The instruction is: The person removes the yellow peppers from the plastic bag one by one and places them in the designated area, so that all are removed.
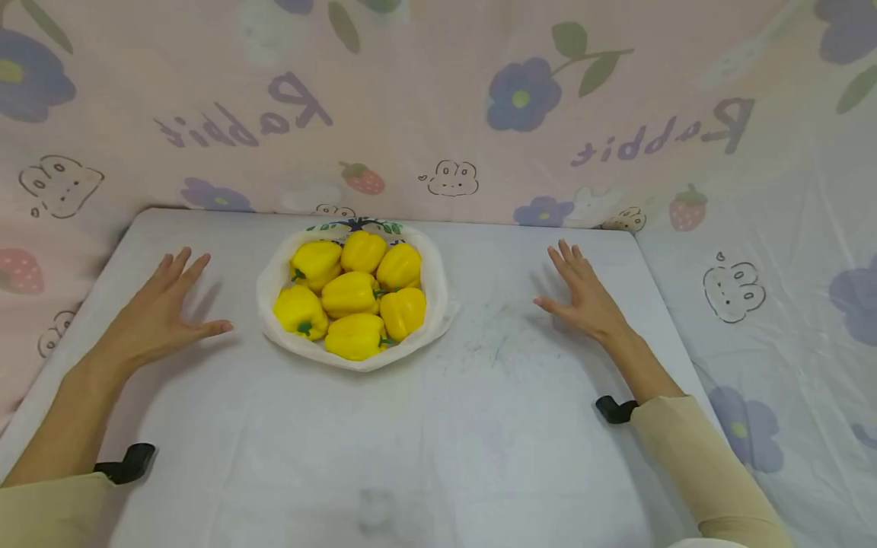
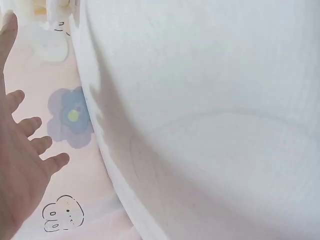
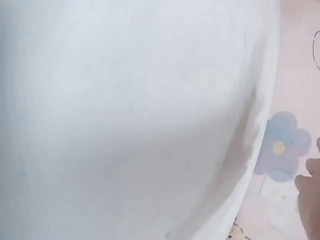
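Observation:
Several yellow bell peppers point(image 1: 351, 295) with green stems sit in a round white cloth-lined basket point(image 1: 270, 320) at the back, left of the table's middle. To its left my left hand point(image 1: 159, 312) hovers with spread fingers and thumb pointing toward the basket, holding nothing. Well to the right of the basket, my right hand point(image 1: 581, 295) is held above the table, its fingers extended and the thumb apart. The left wrist view shows the left hand point(image 2: 22, 170) along its left edge. Only fingertips of the right hand point(image 3: 311, 187) enter the right wrist view.
A white cloth covers the table point(image 1: 425, 457), with faint grey smudges right of the basket. Behind it hangs a pink curtain point(image 1: 411, 99) printed with flowers, rabbits and strawberries. Black wrist mounts point(image 1: 130, 463) show at both sleeves.

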`<action>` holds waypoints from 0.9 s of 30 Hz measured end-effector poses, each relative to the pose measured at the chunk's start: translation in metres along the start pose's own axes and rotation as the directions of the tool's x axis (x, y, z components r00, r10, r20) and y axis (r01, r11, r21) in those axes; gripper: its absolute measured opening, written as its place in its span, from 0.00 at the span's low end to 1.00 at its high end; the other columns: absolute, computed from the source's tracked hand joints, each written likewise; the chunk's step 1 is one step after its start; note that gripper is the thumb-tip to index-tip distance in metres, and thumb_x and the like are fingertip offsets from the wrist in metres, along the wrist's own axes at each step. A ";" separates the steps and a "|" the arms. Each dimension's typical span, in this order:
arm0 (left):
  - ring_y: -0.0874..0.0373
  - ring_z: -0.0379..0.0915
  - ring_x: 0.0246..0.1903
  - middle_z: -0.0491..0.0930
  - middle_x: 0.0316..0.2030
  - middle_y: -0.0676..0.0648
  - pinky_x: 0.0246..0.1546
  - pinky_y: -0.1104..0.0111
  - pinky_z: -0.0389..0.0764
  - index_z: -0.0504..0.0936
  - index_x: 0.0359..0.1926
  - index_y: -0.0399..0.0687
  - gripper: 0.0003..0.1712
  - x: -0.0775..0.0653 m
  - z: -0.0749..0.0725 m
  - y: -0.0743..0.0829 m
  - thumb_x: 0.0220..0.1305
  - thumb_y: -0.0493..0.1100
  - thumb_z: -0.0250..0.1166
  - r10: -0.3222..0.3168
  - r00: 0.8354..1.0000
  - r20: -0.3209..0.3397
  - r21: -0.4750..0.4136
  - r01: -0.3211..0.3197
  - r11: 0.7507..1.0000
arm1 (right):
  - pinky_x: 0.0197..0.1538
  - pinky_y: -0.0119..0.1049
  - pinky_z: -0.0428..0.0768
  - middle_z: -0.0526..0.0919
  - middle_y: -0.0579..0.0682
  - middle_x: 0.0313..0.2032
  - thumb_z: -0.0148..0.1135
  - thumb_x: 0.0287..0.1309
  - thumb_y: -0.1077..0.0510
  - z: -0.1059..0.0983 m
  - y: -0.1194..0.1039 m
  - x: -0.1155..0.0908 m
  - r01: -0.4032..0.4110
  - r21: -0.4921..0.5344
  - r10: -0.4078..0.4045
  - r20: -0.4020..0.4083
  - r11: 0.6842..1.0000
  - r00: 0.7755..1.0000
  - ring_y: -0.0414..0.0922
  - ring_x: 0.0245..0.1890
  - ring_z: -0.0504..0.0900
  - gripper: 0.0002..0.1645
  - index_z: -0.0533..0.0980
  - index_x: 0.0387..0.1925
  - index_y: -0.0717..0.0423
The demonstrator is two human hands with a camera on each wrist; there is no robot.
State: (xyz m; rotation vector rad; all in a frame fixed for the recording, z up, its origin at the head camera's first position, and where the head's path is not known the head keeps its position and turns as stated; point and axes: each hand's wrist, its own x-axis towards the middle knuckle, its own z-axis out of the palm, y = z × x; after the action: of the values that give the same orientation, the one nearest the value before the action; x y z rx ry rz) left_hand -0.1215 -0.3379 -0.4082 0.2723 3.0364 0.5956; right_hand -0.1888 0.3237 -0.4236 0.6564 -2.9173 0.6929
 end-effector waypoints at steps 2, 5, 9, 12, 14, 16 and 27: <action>0.42 0.21 0.76 0.28 0.78 0.45 0.64 0.29 0.41 0.38 0.80 0.56 0.69 0.000 -0.001 0.003 0.51 0.64 0.74 -0.004 1.000 0.009 -0.037 0.005 0.999 | 0.75 0.56 0.41 0.42 0.51 0.79 0.67 0.59 0.39 0.001 -0.004 0.001 0.016 0.019 -0.016 -0.014 1.000 1.000 0.49 0.78 0.35 0.57 0.46 0.79 0.43; 0.40 0.24 0.76 0.29 0.79 0.45 0.64 0.29 0.42 0.37 0.80 0.59 0.69 0.001 -0.002 0.007 0.51 0.61 0.76 -0.002 1.000 0.018 -0.085 0.004 0.996 | 0.75 0.57 0.44 0.44 0.49 0.79 0.69 0.57 0.42 0.003 -0.011 0.003 0.039 0.047 -0.038 -0.037 0.998 0.999 0.49 0.78 0.38 0.56 0.48 0.79 0.44; 0.34 0.31 0.75 0.32 0.79 0.43 0.65 0.30 0.42 0.40 0.80 0.60 0.68 0.002 -0.006 0.013 0.51 0.55 0.78 0.021 1.000 0.023 -0.170 -0.017 0.985 | 0.74 0.60 0.49 0.47 0.49 0.78 0.70 0.57 0.45 0.003 -0.020 0.007 0.094 0.076 -0.090 -0.066 0.993 0.994 0.51 0.78 0.42 0.55 0.50 0.79 0.46; 0.33 0.34 0.75 0.35 0.79 0.43 0.66 0.31 0.42 0.42 0.80 0.60 0.67 0.003 -0.008 0.017 0.51 0.52 0.79 0.042 0.999 0.027 -0.218 -0.035 0.975 | 0.73 0.59 0.52 0.48 0.47 0.78 0.71 0.57 0.46 0.004 -0.028 0.010 0.140 0.092 -0.133 -0.083 0.986 0.988 0.50 0.77 0.45 0.55 0.52 0.78 0.48; 0.34 0.34 0.75 0.36 0.79 0.44 0.66 0.31 0.42 0.42 0.80 0.62 0.66 0.002 -0.009 0.021 0.51 0.50 0.79 0.049 0.998 0.031 -0.246 -0.040 0.968 | 0.73 0.57 0.54 0.49 0.45 0.78 0.72 0.57 0.47 0.004 -0.033 0.012 0.166 0.105 -0.157 -0.090 0.981 0.984 0.48 0.77 0.47 0.54 0.52 0.78 0.48; 0.33 0.37 0.74 0.36 0.79 0.46 0.66 0.31 0.44 0.43 0.80 0.64 0.66 0.002 -0.009 0.025 0.51 0.50 0.79 0.049 0.998 0.038 -0.265 -0.037 0.964 | 0.73 0.56 0.56 0.49 0.43 0.78 0.72 0.57 0.47 0.005 -0.038 0.013 0.181 0.122 -0.170 -0.091 0.976 0.981 0.47 0.77 0.49 0.54 0.53 0.78 0.48; 0.23 0.56 0.64 0.40 0.79 0.48 0.57 0.30 0.59 0.45 0.79 0.66 0.60 0.005 -0.004 0.039 0.56 0.49 0.76 0.066 0.997 0.050 -0.298 -0.048 0.953 | 0.73 0.46 0.59 0.57 0.55 0.75 0.73 0.56 0.51 0.010 -0.067 0.020 0.333 0.126 -0.315 -0.146 0.934 0.938 0.51 0.74 0.58 0.54 0.54 0.77 0.56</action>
State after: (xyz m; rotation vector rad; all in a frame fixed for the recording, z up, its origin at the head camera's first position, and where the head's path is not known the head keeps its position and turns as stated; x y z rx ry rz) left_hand -0.1205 -0.3032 -0.3899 0.3577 2.8362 1.0136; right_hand -0.1783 0.2569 -0.4019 1.0409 -2.5723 0.8771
